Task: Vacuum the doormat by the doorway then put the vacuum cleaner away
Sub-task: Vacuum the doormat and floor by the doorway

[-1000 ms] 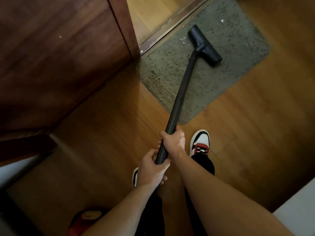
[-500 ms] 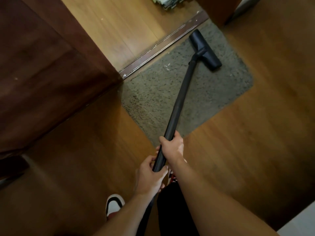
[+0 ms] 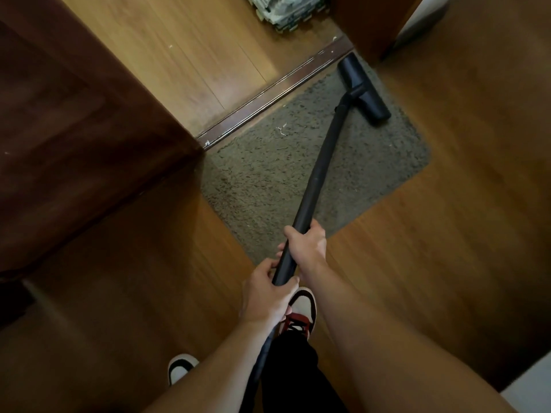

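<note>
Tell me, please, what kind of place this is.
Most likely an interior doorway in a home. A dark wooden door stands beside a threshold strip, a grey doormat lies on the wooden floor, and the vacuum cleaner has its head resting on the mat.

left grip [image 3: 265, 296], right grip [image 3: 307, 245]: both wrapped round vacuum wand [image 3: 323, 159] | floor head [image 3: 365, 89]: on doormat [image 3: 262, 174], 1 o'clock corner, near threshold [image 3: 268, 93]
</note>
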Demonstrator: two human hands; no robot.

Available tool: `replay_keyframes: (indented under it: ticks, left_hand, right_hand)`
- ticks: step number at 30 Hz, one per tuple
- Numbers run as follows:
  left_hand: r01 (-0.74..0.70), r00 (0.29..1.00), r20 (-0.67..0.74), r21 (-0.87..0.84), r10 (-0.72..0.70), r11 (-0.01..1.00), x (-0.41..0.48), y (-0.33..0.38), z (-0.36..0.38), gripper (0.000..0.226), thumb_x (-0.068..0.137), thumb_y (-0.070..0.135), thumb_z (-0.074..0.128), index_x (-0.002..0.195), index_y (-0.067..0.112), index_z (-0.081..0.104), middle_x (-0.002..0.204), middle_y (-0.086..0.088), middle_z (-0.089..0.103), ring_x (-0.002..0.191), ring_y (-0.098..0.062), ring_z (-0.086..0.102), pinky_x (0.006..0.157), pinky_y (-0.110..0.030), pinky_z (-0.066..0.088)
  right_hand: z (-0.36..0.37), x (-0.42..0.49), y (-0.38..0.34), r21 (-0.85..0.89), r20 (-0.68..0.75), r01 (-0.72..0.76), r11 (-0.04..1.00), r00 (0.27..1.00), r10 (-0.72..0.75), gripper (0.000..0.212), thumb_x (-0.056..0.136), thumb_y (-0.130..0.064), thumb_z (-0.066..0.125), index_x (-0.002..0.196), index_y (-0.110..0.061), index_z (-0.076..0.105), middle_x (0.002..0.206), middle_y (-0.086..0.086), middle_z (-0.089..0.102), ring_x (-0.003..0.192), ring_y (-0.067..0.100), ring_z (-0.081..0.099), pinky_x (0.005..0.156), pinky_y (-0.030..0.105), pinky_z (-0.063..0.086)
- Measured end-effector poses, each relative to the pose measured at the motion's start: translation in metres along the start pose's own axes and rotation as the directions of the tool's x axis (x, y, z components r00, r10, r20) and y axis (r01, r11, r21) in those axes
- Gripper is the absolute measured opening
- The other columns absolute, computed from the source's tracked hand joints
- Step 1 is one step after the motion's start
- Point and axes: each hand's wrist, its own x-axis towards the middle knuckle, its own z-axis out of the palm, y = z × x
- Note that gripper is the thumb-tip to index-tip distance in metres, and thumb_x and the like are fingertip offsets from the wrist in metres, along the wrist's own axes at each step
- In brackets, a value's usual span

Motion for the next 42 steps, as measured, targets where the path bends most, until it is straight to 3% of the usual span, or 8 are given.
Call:
replay_keyframes:
  ticks: [7, 13, 22, 26, 34, 39, 42]
  left_hand:
    - [0.025, 1.000, 0.017, 0.015, -0.025, 1.000, -0.029, -0.025, -0.020, 0.015, 0.085, 0.030, 0.078, 0.089, 0.030, 0.063, 0.074, -0.004, 0.071, 0.050, -0.023, 0.068, 0.044, -0.025, 0.051]
    - [0.065, 0.998, -0.007, 0.021, -0.065, 0.998, -0.059, -0.081, -0.051, 0.021, 0.086, 0.032, 0.077, 0.093, 0.040, 0.059, 0.080, 0.001, 0.071, 0.050, -0.017, 0.068, 0.044, -0.023, 0.052]
    - [0.043, 0.999, -0.016, -0.010, -0.043, 0.999, -0.094, -0.168, -0.105, 0.019, 0.087, 0.030, 0.075, 0.101, 0.034, 0.064, 0.077, 0.003, 0.071, 0.049, -0.017, 0.068, 0.045, -0.027, 0.055]
    - [0.039, 0.999, -0.028, -0.011, -0.040, 0.999, -0.104, -0.199, -0.127, 0.019, 0.087, 0.026, 0.075, 0.104, 0.030, 0.066, 0.075, 0.003, 0.070, 0.050, -0.019, 0.069, 0.047, -0.027, 0.056]
    - [0.094, 0.996, -0.004, -0.023, -0.094, 0.995, -0.107, -0.244, -0.159, 0.023, 0.086, 0.025, 0.075, 0.107, 0.032, 0.067, 0.074, -0.009, 0.072, 0.055, -0.023, 0.069, 0.050, -0.031, 0.055]
    - [0.126, 0.992, 0.020, -0.077, -0.125, 0.989, -0.114, -0.241, -0.170, 0.019, 0.088, 0.021, 0.075, 0.102, 0.031, 0.065, 0.084, -0.014, 0.073, 0.054, -0.020, 0.065, 0.052, -0.030, 0.053]
    - [0.140, 0.990, 0.033, -0.102, -0.137, 0.985, -0.110, -0.234, -0.167, 0.020, 0.088, 0.021, 0.075, 0.104, 0.030, 0.066, 0.079, -0.017, 0.072, 0.055, -0.022, 0.065, 0.053, -0.031, 0.053]
  right_hand:
    - [0.010, -0.033, 0.024, -0.073, 0.005, -0.004, 0.997, 1.000, 0.004, 0.029, 0.093, -0.011, 0.064, 0.116, -0.011, 0.046, 0.080, 0.013, 0.066, 0.044, 0.011, 0.064, 0.043, 0.024, 0.050]
    - [0.043, -0.076, 0.073, -0.117, 0.002, -0.005, 0.993, 1.000, 0.005, 0.029, 0.092, -0.013, 0.066, 0.113, -0.012, 0.046, 0.074, 0.010, 0.066, 0.045, 0.011, 0.064, 0.042, 0.023, 0.049]
    - [0.104, -0.131, 0.152, 0.020, 0.054, 0.059, 0.998, 0.997, -0.060, 0.026, 0.089, -0.003, 0.069, 0.099, -0.018, 0.050, 0.071, 0.012, 0.059, 0.050, 0.019, 0.063, 0.054, 0.040, 0.059]
    - [0.129, -0.146, 0.182, 0.043, 0.065, 0.050, 0.998, 0.997, -0.052, 0.034, 0.089, -0.004, 0.068, 0.115, -0.013, 0.049, 0.073, 0.012, 0.058, 0.050, 0.020, 0.063, 0.053, 0.041, 0.059]
    - [0.163, -0.167, 0.212, 0.066, 0.069, 0.021, 0.998, 0.997, -0.025, 0.041, 0.089, -0.003, 0.069, 0.124, -0.012, 0.050, 0.070, 0.008, 0.060, 0.047, 0.015, 0.061, 0.049, 0.032, 0.055]
    - [0.171, -0.176, 0.212, 0.062, 0.092, -0.002, 0.998, 0.996, -0.004, 0.047, 0.089, -0.003, 0.067, 0.128, -0.020, 0.047, 0.074, 0.011, 0.061, 0.049, 0.017, 0.062, 0.049, 0.033, 0.056]
    - [0.168, -0.172, 0.204, 0.053, 0.096, -0.009, 0.999, 0.995, 0.004, 0.047, 0.088, -0.003, 0.067, 0.128, -0.018, 0.048, 0.075, 0.012, 0.062, 0.049, 0.017, 0.062, 0.049, 0.032, 0.056]
